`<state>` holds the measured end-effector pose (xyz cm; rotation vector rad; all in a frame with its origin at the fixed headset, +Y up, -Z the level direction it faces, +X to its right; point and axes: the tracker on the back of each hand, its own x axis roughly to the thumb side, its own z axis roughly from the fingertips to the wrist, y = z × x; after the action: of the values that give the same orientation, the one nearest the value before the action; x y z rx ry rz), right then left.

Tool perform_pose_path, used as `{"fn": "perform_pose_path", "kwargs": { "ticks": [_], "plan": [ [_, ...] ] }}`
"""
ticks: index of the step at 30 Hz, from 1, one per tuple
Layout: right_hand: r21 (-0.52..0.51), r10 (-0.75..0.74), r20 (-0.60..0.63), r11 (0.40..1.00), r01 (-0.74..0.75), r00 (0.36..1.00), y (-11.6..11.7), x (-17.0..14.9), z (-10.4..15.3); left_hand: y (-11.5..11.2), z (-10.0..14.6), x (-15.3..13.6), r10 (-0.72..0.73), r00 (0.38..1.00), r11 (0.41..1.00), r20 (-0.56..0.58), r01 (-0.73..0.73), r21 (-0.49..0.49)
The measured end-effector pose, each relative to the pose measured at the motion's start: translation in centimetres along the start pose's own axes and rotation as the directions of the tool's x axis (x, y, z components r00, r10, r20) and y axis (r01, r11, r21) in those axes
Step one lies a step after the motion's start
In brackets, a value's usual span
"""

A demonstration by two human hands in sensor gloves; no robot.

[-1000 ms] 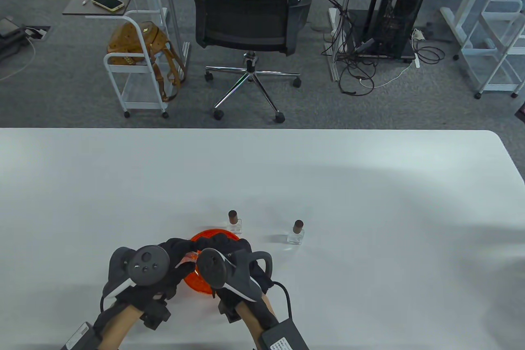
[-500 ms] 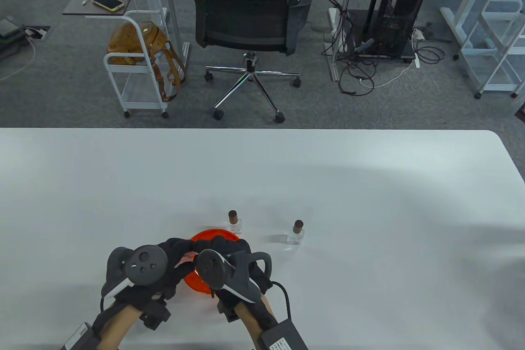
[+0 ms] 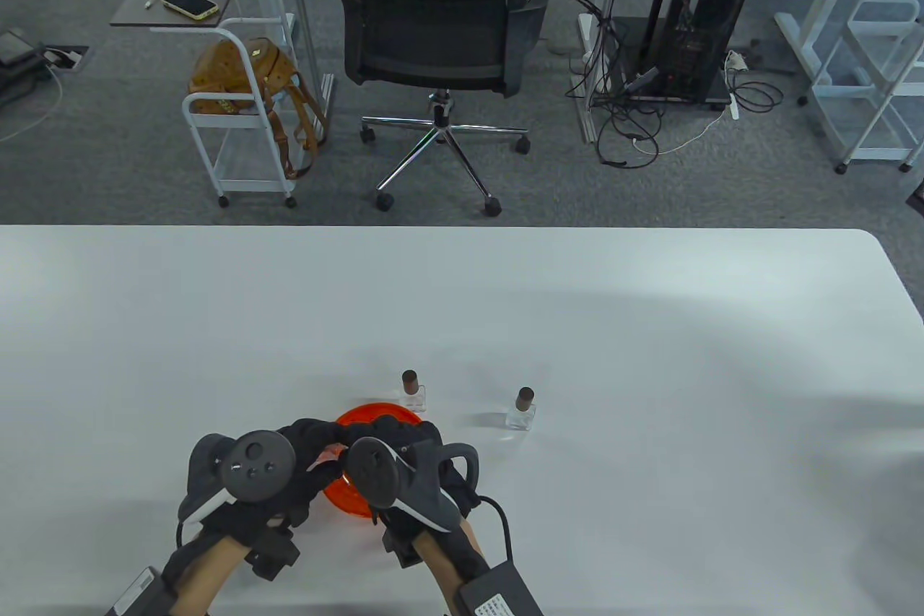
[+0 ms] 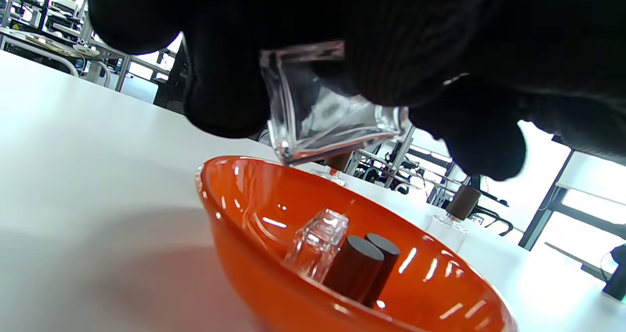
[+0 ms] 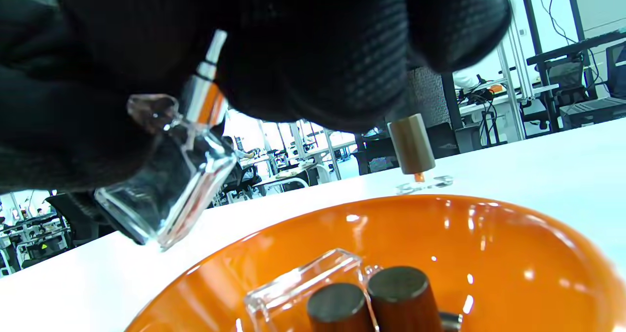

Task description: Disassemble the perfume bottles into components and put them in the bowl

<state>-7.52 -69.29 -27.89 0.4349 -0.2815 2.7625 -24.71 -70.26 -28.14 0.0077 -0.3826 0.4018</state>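
Clear square glass bottle (image 4: 323, 109) between both gloved hands above glossy orange bowl (image 4: 230, 200)

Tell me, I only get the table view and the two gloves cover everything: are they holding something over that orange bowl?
Observer: Yes. The left wrist view shows the left hand gripping a clear glass bottle just above the bowl.
Operator: And the other hand?
Observer: In the right wrist view, the right hand pinches the silver sprayer sticking out of that bottle's neck, which has no cap on it.
Operator: Is anything in the bowl yet?
Observer: Yes, both wrist views show an empty glass bottle lying beside two dark caps.
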Motion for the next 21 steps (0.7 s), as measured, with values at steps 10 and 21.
{"fn": "perform_pose_path", "kwargs": {
  "ticks": [10,21],
  "plan": [
    [0.003,0.004,0.000,1.000,-0.004,1.000,-0.13,-0.08,0.01,-0.15,-0.01,0.08,-0.003,1.000,1.000,0.009,0.003,-0.001],
    [0.009,0.005,0.006,1.000,-0.005,1.000,-0.17,-0.01,0.06,-0.09,-0.03,0.15,-0.007,1.000,1.000,0.005,0.007,0.009]
  ]
}}
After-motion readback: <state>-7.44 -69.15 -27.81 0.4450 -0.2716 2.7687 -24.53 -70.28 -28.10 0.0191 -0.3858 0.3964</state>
